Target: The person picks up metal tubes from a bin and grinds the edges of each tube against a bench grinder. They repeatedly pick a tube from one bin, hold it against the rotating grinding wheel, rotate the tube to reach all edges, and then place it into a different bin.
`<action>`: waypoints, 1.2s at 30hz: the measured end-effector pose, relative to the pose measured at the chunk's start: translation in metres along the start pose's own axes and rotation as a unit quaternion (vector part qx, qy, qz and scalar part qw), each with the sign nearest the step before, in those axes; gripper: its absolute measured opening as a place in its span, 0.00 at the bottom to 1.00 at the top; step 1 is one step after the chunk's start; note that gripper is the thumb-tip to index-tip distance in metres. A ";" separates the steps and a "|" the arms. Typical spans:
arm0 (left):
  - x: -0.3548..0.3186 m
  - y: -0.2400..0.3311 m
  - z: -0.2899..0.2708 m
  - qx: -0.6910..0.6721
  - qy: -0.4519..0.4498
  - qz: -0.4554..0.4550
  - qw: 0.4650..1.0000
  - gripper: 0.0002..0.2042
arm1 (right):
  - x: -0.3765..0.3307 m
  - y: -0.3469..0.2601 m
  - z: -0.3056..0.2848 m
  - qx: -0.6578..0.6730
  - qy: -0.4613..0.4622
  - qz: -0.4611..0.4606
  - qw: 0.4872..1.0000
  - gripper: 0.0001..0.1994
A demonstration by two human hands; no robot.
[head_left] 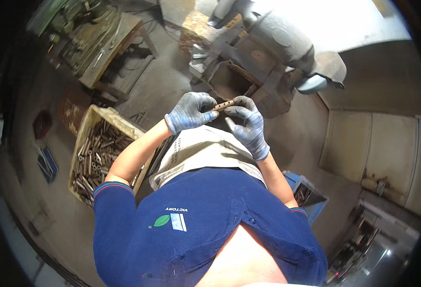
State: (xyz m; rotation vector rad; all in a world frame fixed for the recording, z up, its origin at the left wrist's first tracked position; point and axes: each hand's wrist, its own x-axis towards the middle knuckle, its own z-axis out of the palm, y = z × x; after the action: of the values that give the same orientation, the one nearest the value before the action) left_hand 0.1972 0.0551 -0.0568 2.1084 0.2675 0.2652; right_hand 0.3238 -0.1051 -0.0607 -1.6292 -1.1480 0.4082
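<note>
Both hands wear blue-and-grey work gloves and meet in front of my lap. Between them they hold a short brown metal tube [223, 106] with a row of small holes along its side. My left hand [191, 111] pinches the tube's left end between thumb and fingers. At its other end, my right hand [246, 122] grips with thumb and forefinger, the remaining fingers partly curled. Beside my left arm stands a yellowish crate [87, 131], heaped with similar brown metal tubes. A pale cloth apron [205, 148] covers my lap.
Just ahead stands a grinding machine [280, 40] with an open box-like housing [229, 81]. A workbench [106, 57] with wrenches is at the far left. By my right elbow sits a blue bin [311, 193] with metal pieces inside. Pale panels [363, 143] line the right side.
</note>
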 end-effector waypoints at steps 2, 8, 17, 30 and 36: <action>0.013 -0.012 0.009 -0.047 -0.057 -0.009 0.997 0.11 | -0.007 0.005 -0.007 0.067 0.032 0.046 0.996 0.08; 0.058 -0.001 0.029 -0.301 -0.119 -0.095 0.941 0.12 | -0.038 0.017 -0.030 0.058 0.213 0.056 0.974 0.07; 0.094 0.008 0.101 -0.279 -0.042 -0.022 0.959 0.09 | -0.061 0.055 -0.070 0.046 0.339 0.036 0.939 0.06; 0.180 0.006 0.202 -0.368 0.025 -0.142 0.919 0.06 | -0.059 0.127 -0.164 -0.112 0.259 0.003 0.960 0.10; 0.200 0.012 0.227 -0.413 0.041 -0.186 0.890 0.05 | -0.061 0.164 -0.180 -0.021 0.293 0.045 0.955 0.10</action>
State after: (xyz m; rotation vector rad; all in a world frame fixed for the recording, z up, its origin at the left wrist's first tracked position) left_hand 0.4555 -0.0752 -0.1470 1.1718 0.5006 0.1899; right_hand 0.5051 -0.2538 -0.1516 -1.6844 -0.6381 -0.0519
